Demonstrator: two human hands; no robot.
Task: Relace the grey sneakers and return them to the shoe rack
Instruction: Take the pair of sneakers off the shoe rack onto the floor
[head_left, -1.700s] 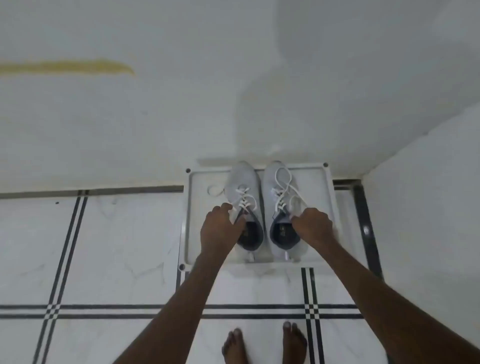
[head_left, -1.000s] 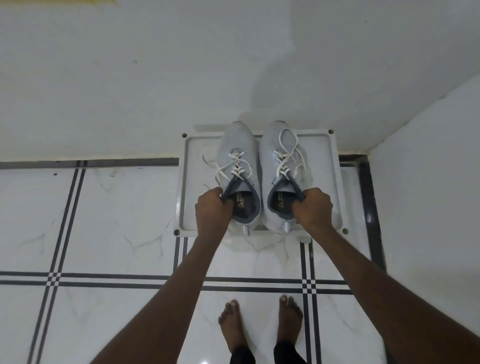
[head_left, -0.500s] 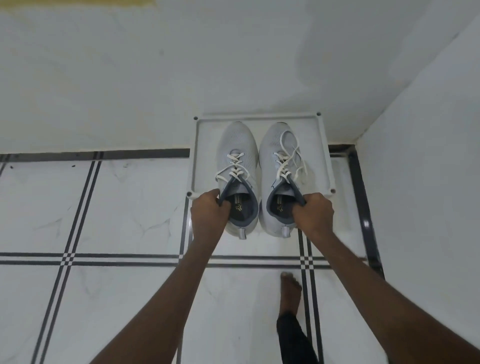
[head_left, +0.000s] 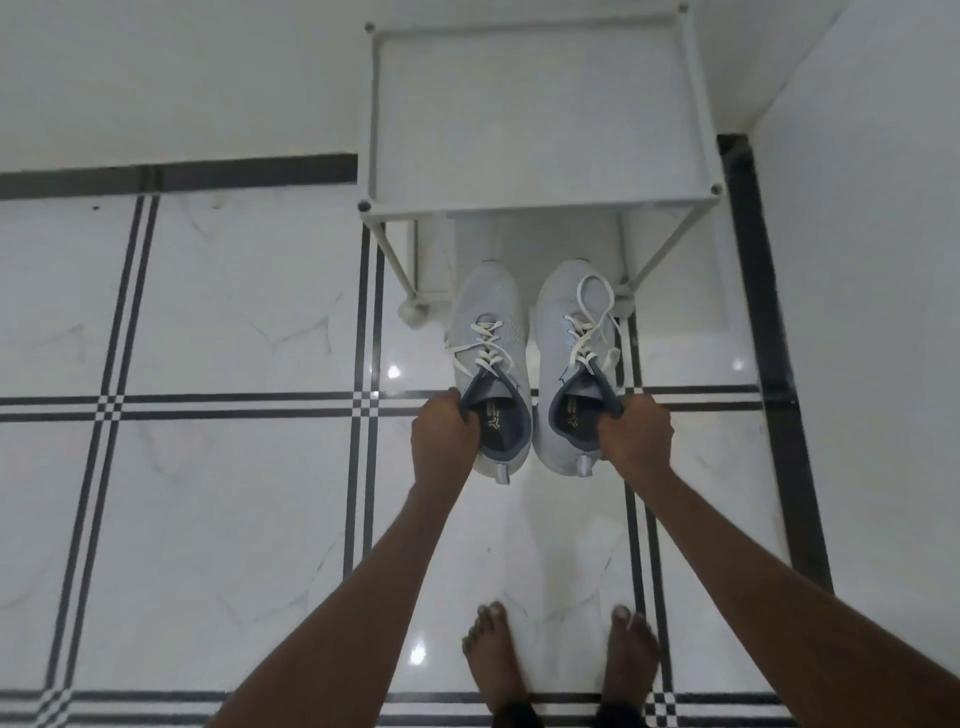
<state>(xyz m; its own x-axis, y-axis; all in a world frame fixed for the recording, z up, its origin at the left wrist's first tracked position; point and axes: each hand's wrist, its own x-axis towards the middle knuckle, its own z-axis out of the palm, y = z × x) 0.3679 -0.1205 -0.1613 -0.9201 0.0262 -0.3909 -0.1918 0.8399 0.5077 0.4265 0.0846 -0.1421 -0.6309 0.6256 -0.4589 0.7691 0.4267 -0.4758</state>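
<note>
A person's left hand (head_left: 444, 441) and right hand (head_left: 635, 435) each grip a grey sneaker by its collar, fingers closed around the rim, holding the left sneaker (head_left: 491, 364) and right sneaker (head_left: 574, 358) side by side, toes toward the white shoe rack (head_left: 540, 208), over the tiled floor (head_left: 208, 493).

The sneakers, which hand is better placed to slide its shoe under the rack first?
Probably right: the right hand holds the right sneaker, whose toe sits slightly nearer the rack opening.
</note>
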